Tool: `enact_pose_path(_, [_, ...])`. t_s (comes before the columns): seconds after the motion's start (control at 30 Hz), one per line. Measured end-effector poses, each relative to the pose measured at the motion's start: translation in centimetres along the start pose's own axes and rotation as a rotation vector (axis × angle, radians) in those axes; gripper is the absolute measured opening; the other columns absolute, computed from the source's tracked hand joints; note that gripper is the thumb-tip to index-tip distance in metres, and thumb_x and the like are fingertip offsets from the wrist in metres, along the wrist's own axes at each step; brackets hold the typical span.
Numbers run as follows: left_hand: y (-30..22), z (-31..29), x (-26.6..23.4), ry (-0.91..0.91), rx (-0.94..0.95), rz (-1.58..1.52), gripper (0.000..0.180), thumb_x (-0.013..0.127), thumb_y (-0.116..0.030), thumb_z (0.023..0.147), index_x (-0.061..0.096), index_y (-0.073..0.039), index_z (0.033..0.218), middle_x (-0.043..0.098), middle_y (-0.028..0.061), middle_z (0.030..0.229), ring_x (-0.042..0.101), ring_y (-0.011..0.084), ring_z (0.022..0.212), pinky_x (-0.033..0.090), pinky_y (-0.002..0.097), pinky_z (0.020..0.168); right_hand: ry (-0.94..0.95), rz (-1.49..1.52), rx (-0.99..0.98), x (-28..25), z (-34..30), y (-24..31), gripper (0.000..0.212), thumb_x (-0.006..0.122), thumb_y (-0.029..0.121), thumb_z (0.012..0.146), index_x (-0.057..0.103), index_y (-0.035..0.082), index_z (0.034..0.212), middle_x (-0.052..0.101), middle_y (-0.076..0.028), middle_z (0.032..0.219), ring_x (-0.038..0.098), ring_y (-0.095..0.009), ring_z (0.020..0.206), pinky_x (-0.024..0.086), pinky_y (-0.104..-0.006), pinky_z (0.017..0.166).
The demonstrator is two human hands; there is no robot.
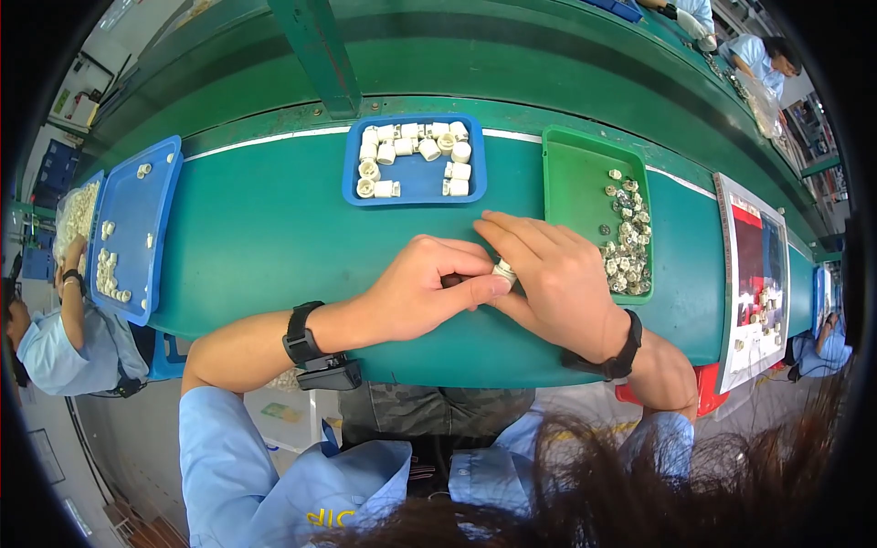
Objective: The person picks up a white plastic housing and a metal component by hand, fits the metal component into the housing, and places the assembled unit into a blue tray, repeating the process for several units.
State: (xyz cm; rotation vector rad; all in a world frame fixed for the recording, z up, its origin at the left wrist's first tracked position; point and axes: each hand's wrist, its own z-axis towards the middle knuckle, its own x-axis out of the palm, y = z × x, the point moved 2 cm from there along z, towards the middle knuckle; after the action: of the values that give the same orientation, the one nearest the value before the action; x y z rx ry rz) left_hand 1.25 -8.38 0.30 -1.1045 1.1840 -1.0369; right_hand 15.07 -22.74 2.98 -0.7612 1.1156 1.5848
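Over the front middle of the bench, my left hand [429, 283] is closed, its thumb and fingers pinching a small white cylindrical piece [504, 270]. Most of that piece is hidden by the hands. My right hand [553, 279] lies against it from the other side, fingers stretched out flat and pointing up and left, its palm side touching the piece. Beyond the hands sits a blue tray [351, 173] with several white cylindrical fittings [429, 149] along its sides and far edge. To the right, a green tray [571, 173] holds a heap of small white-and-metal parts [628, 242].
A larger blue tray [137, 228] with scattered white pieces stands at the left, beside a co-worker [73, 338]. At the right lies a pale-framed board [726, 301] with small parts on it. A green upright post [315, 55] rises behind the green bench [265, 237].
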Motion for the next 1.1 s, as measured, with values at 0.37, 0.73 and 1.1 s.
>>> enact_pose_path(0.37, [0.3,-0.1,-0.1,0.049,0.03,-0.004,0.03,0.066,-0.02,0.109,0.076,0.006,0.099,0.068,0.0093,0.087,0.064,0.0166,0.077,0.051,0.0312,0.068,-0.036,0.015,-0.015,-0.7,0.5,0.2,0.069,0.086,0.032,0.078,0.067,0.004,0.138,0.072,-0.013,0.133,0.073,-0.031,0.104,0.06,-0.0416,0.084])
enact_pose_path(0.73, [0.2,-0.1,0.1,0.046,0.042,0.018,0.03,0.066,-0.021,0.109,0.076,0.005,0.098,0.07,0.0094,0.087,0.065,0.0168,0.077,0.051,0.0309,0.067,0.028,-0.012,-0.044,-0.2,0.0,0.0,0.056,0.084,0.031,0.078,0.073,0.002,0.124,0.073,-0.015,0.131,0.074,-0.03,0.105,0.059,-0.0415,0.086])
enact_pose_path(1.1, [-0.2,-0.2,0.2,0.062,-0.072,-0.053,0.032,0.062,-0.023,0.111,0.076,0.005,0.1,0.069,0.0076,0.086,0.062,0.0135,0.075,0.049,0.0294,0.065,0.061,-0.022,-0.007,0.3,-0.4,0.0,0.047,0.084,0.028,0.078,0.074,0.003,0.116,0.076,-0.015,0.123,0.075,-0.032,0.099,0.058,-0.0416,0.085])
